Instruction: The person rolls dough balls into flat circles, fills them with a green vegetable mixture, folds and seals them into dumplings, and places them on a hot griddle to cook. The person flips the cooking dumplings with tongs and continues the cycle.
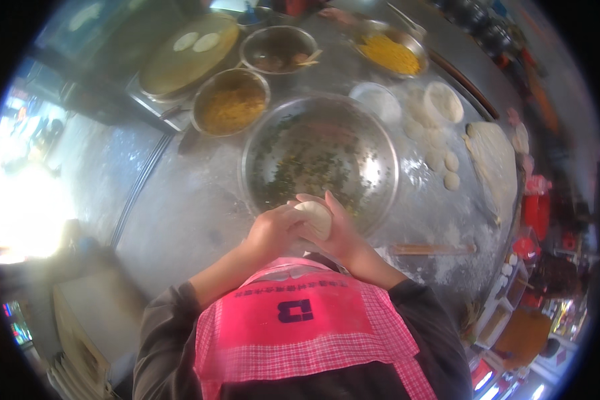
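Observation:
A smooth, rounded piece of pale dough (316,219) is held between my two hands, over the near rim of a large steel bowl. My left hand (275,226) wraps its fingers over the dough from the left. On the other side, my right hand (341,232) cups it, with the thumb and fingers raised around it. The large steel bowl (394,170) contains chopped green leaves and some yellow bits, spread thinly over its bottom and walls. Whether the dough has filling inside is hidden.
Behind stand bowls of yellow filling (232,107) and shredded yellow food (391,54), plus a bowl with wooden utensils (279,50). A round griddle (180,75) carries two flat dough rounds. Right lie small dough balls (451,170), a large dough mass (494,165) and a rolling pin (432,249).

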Demonstrator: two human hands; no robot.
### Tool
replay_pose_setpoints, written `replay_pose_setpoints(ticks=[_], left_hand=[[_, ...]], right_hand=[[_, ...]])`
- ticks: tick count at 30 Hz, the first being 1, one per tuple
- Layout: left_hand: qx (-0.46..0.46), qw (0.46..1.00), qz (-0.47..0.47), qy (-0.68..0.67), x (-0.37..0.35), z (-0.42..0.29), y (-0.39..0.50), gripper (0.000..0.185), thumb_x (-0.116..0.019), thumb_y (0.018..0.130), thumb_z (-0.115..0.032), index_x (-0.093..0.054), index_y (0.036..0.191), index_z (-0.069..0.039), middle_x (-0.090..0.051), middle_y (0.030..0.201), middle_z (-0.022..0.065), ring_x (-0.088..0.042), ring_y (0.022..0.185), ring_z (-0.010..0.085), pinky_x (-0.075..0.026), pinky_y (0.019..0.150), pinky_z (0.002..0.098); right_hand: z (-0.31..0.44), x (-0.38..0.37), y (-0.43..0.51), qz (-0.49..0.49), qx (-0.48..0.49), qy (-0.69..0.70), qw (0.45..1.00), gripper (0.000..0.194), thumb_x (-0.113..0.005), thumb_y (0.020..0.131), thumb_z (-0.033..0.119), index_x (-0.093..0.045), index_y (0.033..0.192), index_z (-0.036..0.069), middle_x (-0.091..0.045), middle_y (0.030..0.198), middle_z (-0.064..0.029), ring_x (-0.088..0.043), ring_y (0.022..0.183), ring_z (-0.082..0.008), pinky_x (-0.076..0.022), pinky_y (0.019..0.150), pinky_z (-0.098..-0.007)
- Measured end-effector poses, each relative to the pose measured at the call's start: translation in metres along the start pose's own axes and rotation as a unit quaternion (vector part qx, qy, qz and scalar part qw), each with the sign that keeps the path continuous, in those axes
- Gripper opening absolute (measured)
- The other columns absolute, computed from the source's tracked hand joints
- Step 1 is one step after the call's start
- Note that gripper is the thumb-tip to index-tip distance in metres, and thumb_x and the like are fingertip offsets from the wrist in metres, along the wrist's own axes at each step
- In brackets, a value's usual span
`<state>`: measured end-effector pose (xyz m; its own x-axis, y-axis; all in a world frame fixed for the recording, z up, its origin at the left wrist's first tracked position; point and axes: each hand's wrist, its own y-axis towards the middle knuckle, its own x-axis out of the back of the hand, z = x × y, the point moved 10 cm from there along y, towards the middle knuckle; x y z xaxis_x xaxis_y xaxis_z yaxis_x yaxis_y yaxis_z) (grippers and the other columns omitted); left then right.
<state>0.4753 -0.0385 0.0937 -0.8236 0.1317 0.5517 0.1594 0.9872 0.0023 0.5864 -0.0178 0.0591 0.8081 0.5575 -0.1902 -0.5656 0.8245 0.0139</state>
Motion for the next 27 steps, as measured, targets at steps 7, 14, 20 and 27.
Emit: replay_pose_setpoints(ticks=[7,14,20,27], left_hand=[[-0.069,0.995,-0.050,0.050,0.087,0.049,-0.040,0.019,-0.069,0.079,-0.013,-0.071,0.097,-0.013,-0.067,0.098,0.0093,-0.066,0.088,0.0337,-0.056,0.077,0.0412],[-0.094,0.978,-0.159,0.094,0.259,0.146,-0.117,0.048,-0.080,0.075,-0.023,-0.067,0.120,-0.013,-0.044,0.150,0.0152,-0.041,0.137,0.0417,-0.040,0.109,0.0510],[-0.053,0.949,-0.209,-0.232,0.368,0.257,-0.183,0.068,-0.079,0.084,-0.023,-0.047,0.141,-0.005,-0.049,0.147,0.0203,-0.042,0.141,0.0338,-0.039,0.112,0.0440],[0.165,0.708,-0.275,-0.629,0.369,0.360,-0.186,0.056,-0.074,0.089,-0.015,-0.048,0.136,0.001,-0.066,0.118,0.0101,-0.066,0.103,0.0180,-0.054,0.086,0.0307]], right_hand=[[-0.078,-0.112,0.038,0.016,-0.304,0.451,0.839,0.064,-0.028,0.108,0.051,-0.049,0.141,0.000,-0.059,0.135,-0.0166,-0.057,0.125,-0.0299,-0.0461,0.104,-0.0493],[-0.100,-0.290,0.127,0.094,-0.343,0.265,0.896,0.055,-0.042,0.106,0.048,-0.046,0.142,0.007,-0.058,0.134,-0.0138,-0.062,0.116,-0.0272,-0.0560,0.092,-0.0416],[-0.086,-0.433,0.217,0.111,-0.304,0.301,0.897,0.054,-0.049,0.105,0.041,-0.040,0.147,0.008,-0.050,0.142,-0.0122,-0.051,0.131,-0.0267,-0.0464,0.104,-0.0432],[-0.131,-0.407,0.245,-0.034,-0.345,0.186,0.920,0.053,-0.052,0.103,0.037,-0.046,0.143,0.002,-0.046,0.148,-0.0126,-0.046,0.135,-0.0277,-0.0411,0.111,-0.0448]])
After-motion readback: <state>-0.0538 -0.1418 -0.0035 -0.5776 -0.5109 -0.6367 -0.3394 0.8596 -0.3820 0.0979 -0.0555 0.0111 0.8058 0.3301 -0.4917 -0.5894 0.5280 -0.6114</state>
